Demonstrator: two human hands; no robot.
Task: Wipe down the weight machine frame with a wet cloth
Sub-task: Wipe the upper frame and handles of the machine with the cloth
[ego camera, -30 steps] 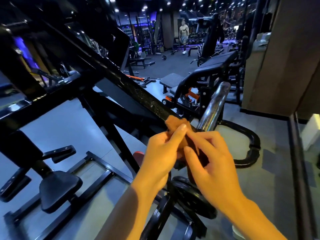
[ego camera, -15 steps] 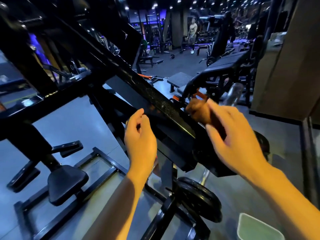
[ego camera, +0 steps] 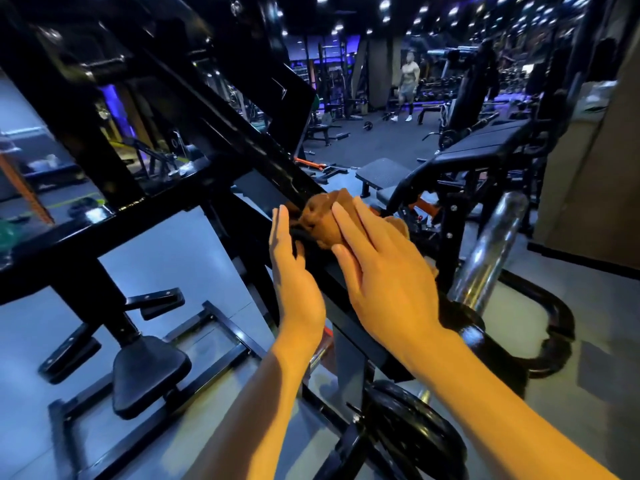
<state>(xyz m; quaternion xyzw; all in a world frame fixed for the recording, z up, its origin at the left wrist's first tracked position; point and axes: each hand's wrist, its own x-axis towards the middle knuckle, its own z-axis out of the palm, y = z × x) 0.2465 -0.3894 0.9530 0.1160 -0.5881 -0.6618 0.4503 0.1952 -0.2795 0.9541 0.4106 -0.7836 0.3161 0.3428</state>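
1. Head view: no legible writing was seen on the black machine frame (ego camera: 221, 147), a sloping beam running from upper left to centre.
2. A brown cloth (ego camera: 323, 220) was pressed on the beam at centre by the right hand (ego camera: 384, 271), fingers straight and slightly apart.
3. The left hand (ego camera: 294, 275) was held edge-on beside it, fingers straight and together.
4. A grey gym floor (ego camera: 180, 258) and dark ceiling spotlights were seen.

Both forearms are bare to the frame's near edge, no sleeve, and the left hand (ego camera: 296, 271) and right hand (ego camera: 384, 268) wear nothing.
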